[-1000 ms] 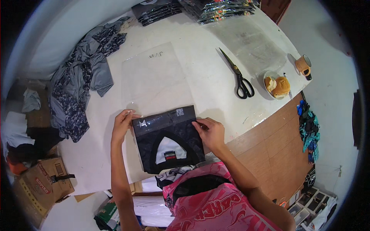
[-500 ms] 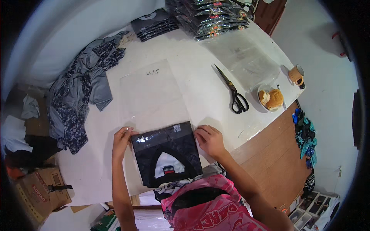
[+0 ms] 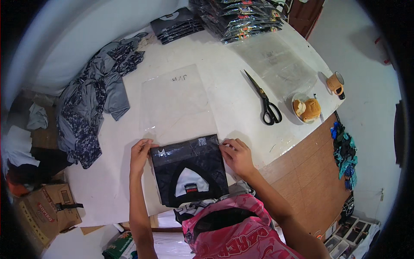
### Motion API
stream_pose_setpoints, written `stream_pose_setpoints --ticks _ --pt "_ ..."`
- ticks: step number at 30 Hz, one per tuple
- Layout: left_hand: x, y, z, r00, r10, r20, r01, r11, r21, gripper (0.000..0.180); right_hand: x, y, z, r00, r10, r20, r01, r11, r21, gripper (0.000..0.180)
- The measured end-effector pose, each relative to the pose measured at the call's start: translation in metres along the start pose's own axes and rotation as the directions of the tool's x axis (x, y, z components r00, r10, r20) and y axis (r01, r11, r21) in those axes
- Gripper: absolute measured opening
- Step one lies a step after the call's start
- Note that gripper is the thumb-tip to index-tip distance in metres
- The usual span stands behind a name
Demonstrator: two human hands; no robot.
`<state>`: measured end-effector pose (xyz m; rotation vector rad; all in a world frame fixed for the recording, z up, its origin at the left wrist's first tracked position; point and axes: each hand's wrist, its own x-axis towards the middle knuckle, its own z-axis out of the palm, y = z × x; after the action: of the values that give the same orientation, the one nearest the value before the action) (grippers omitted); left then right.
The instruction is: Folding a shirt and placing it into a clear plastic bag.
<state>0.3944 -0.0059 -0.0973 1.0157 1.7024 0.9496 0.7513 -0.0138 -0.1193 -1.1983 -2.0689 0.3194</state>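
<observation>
In front of me on the white table lies a folded black shirt [image 3: 188, 172] in a clear plastic bag, with its collar toward me. My left hand [image 3: 140, 153] pinches the bag's far left corner between thumb and fingers. At the far right corner my right hand [image 3: 237, 156] has its fingers closed on the bag's edge. Just beyond the shirt a flat clear plastic bag [image 3: 176, 101] with marks on it rests on the table. Black-handled scissors [image 3: 265, 101] lie to its right, blades pointing away.
Stacked bagged shirts [image 3: 241, 19] stand at the far edge, beside a smaller stack of folded dark shirts [image 3: 177, 26]. Grey patterned garments [image 3: 92, 101] lie at left. More clear bags [image 3: 278, 64], a plate of bread [image 3: 308, 108] and a mug [image 3: 334, 83] are at right.
The whole view has shifted slightly, so the table's things appear a little further right and up. Both hands keep hold of the bagged shirt's far corners.
</observation>
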Motion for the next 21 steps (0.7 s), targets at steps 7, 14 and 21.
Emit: stream_pose_setpoints --ticks 7,14,21 --pt "-0.002 -0.011 -0.006 0.999 0.014 0.044 -0.012 0.999 -0.048 0.021 -0.006 -0.007 -0.006 1.000 -0.015 -0.003 0.015 0.998 0.066 0.015" --pt "-0.041 -0.017 -0.008 0.962 0.271 -0.036 -0.267 0.959 0.095 0.037 -0.008 -0.004 -0.013 0.997 -0.064 0.038 0.061 0.996 0.064 0.021" --pt "-0.081 0.002 -0.008 0.794 0.488 0.363 -0.594 0.492 0.637 0.058 -0.002 -0.004 -0.012 0.961 -0.162 0.223 0.165 0.986 0.007 0.042"
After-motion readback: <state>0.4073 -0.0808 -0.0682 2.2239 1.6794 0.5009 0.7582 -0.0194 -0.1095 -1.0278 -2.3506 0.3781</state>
